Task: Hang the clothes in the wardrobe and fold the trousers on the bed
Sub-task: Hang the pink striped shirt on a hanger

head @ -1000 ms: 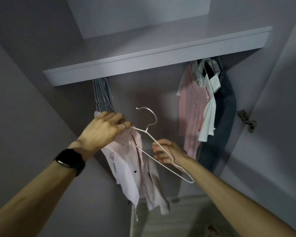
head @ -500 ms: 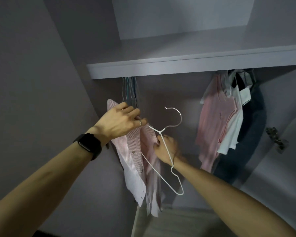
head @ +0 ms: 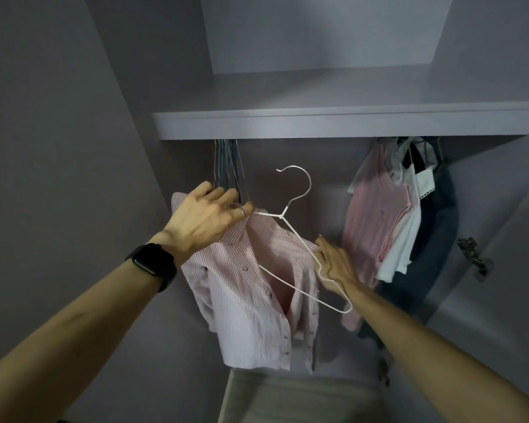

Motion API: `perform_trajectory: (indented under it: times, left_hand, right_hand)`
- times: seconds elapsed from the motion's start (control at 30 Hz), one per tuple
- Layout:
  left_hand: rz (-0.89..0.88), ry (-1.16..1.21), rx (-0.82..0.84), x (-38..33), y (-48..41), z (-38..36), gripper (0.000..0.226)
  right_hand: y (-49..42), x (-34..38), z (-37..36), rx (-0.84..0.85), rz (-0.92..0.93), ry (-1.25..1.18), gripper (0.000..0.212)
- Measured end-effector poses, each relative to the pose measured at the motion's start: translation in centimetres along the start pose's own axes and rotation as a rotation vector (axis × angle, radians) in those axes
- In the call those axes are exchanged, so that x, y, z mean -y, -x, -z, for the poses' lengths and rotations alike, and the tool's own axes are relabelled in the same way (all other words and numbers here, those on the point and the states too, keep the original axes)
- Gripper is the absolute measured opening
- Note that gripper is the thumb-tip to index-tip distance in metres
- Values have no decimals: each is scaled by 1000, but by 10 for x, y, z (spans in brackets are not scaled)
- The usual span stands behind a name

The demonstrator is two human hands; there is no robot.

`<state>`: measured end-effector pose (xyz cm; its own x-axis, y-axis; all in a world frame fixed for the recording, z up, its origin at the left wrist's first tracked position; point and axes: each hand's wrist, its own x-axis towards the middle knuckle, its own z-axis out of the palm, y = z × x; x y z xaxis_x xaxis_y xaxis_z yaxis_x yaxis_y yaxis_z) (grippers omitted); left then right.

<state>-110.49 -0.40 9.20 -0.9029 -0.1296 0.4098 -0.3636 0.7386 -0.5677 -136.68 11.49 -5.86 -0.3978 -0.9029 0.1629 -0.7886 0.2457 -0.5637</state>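
The striped shirt [head: 242, 288] hangs in front of the wardrobe opening, half on the white hanger [head: 281, 215]. The hanger's long axis slants from high left to low right, and its hook points up toward the rail hidden under the shelf [head: 318, 126]. The left hand [head: 208, 221], nearer the hook, clenches collar and wire together. The right hand [head: 333, 267] is at the hanger's low end, too blurred to tell its grasp. Open room lies above, between the empty hangers [head: 229, 166] and the hung clothes [head: 382, 227].

I see the wardrobe's grey shelf [head: 318, 127] overhead, a bunch of bare hangers [head: 230, 166] hanging beneath its left part and clothes [head: 379, 221] bunched beneath its right.
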Motion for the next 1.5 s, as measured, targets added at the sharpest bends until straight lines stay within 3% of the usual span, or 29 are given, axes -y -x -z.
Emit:
perform_trajectory:
  times: [0.1,0.2,0.43,0.53,0.67,0.77,0.9,1.0,1.1,1.17,1.27,1.33,1.4,1.5]
  left_hand:
    - [16,3,-7,3,-1,1,37]
    - [50,8,0,6,0,2,38]
    - [132,-22,66,10,14,-5,45]
    - [153,-47,104,11,18,-11,45]
    - [207,-42,96,20,24,-12,44]
    - [129,-2,24,18,5,-9,41]
    - [-80,28,-88,17,-19,-6,36]
    - [-213,-2,-124,27,-18,2,38]
    - [-263,-27,-116,33,-14,12,39]
    - [-258,-33,-109,35,-11,16,39]
    - [-251,-49,-97,36,-8,20,36]
    - [-257,-59,-90,35,-3,20,33]
    - [-266,-73,-92,34,0,20,33]
    - [-288,-84,-118,30,1,22,33]
  right_hand:
    - [10,-7,1,8,113,59,41]
    - [9,-21,2,-31,84,143,27]
    - [-21,-42,27,-92,-122,-282,26]
    - [-35,-41,53,-154,-219,-411,10]
    - [-40,-39,93,-275,-253,-363,7]
    - [-31,-20,74,-119,-214,-373,13]
    - [-18,14,31,323,-240,-724,13]
    - [-14,33,10,572,-244,-732,32]
    - [-11,54,-16,534,-143,-557,55]
    - [-10,65,-35,434,-49,-521,49]
    - [-4,81,-56,342,-19,-446,13]
    - [1,90,-69,366,-13,-420,25]
    - [7,99,-78,385,-18,-432,19]
    - [5,104,-94,343,-17,-475,36]
